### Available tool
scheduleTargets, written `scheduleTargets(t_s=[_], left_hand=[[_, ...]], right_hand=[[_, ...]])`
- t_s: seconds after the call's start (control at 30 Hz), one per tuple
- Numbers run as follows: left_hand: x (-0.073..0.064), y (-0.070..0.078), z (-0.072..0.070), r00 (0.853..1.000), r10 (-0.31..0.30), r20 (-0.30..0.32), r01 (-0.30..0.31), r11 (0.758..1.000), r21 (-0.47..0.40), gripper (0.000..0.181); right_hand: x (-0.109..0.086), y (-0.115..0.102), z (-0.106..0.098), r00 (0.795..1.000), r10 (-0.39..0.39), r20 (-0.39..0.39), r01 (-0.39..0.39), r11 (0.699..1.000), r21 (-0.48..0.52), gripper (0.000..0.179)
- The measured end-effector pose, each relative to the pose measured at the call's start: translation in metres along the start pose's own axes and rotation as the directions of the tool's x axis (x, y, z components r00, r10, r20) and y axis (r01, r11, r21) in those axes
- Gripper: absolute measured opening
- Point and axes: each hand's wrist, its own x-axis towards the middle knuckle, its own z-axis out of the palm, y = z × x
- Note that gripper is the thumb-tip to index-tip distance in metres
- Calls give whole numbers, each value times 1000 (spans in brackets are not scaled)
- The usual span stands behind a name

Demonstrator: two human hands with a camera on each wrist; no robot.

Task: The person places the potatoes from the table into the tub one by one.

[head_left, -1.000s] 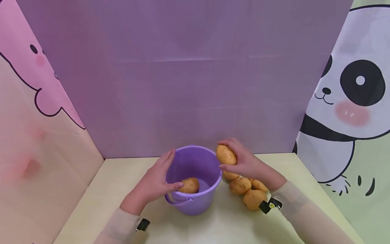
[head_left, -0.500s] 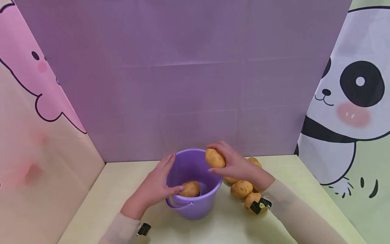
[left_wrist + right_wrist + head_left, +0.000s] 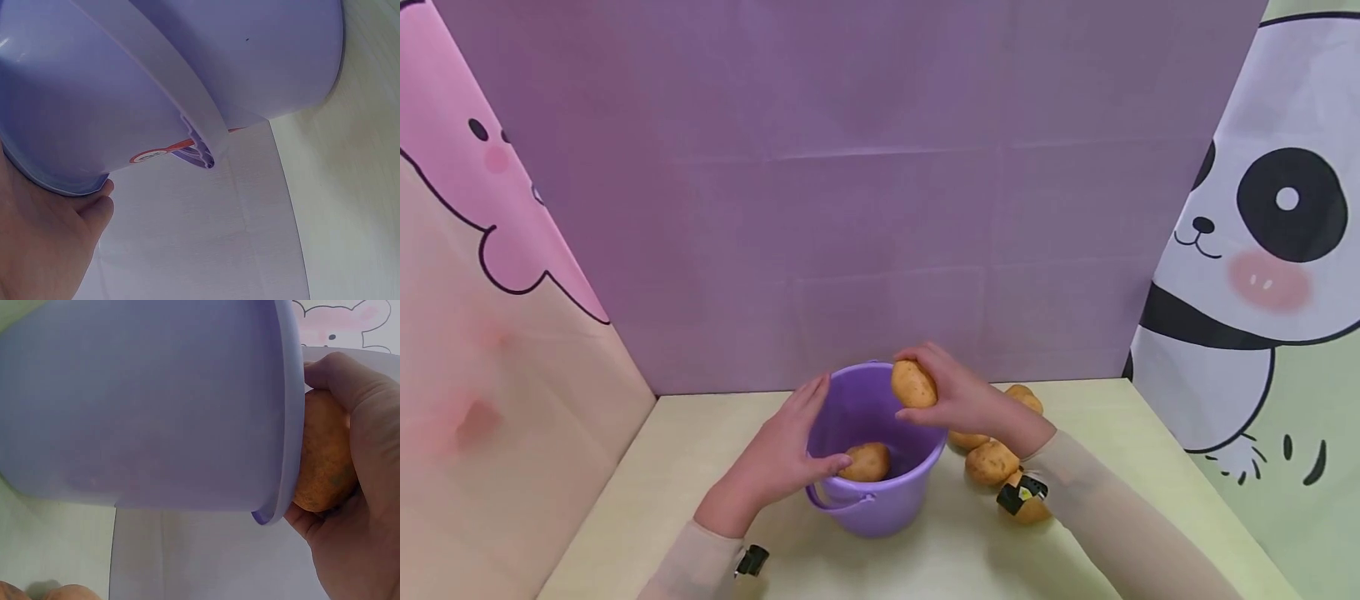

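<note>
A purple bucket (image 3: 880, 508) stands upright on the table, its handle lowered toward the near left side. My left hand (image 3: 775, 458) holds its left rim, the thumb reaching over the opening and the fingers along the far left edge. Inside lies one potato (image 3: 867, 462), close by that thumb. My right hand (image 3: 951, 396) grips another potato (image 3: 914, 384) between thumb and fingers, over the right part of the bucket's mouth. In the right wrist view, the bucket wall (image 3: 156, 412) covers part of the held potato (image 3: 325, 450).
Several loose potatoes (image 3: 992, 462) lie on the pale table (image 3: 625, 483) right of the bucket, partly hidden under the right forearm. A purple backdrop (image 3: 850, 208) rises behind the table. Printed side panels flank it, with a panda (image 3: 1270, 225) on the right.
My right hand has carried its potato left, from beside the bucket's right rim to over its mouth. The left hand has stayed at the rim, and the potato inside lies as before.
</note>
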Motion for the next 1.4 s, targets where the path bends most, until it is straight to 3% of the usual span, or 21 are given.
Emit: scheduleTargets(t_s=[0.87, 1.4], left_hand=[[0, -4, -1, 999, 32, -8, -32, 999, 6, 121], [0, -5, 1, 1000, 25, 2, -25, 1000, 9, 122]], right_hand=[[20, 5, 16, 997, -60, 46, 63, 996, -66, 76], [22, 5, 20, 994, -91, 61, 94, 994, -49, 76]])
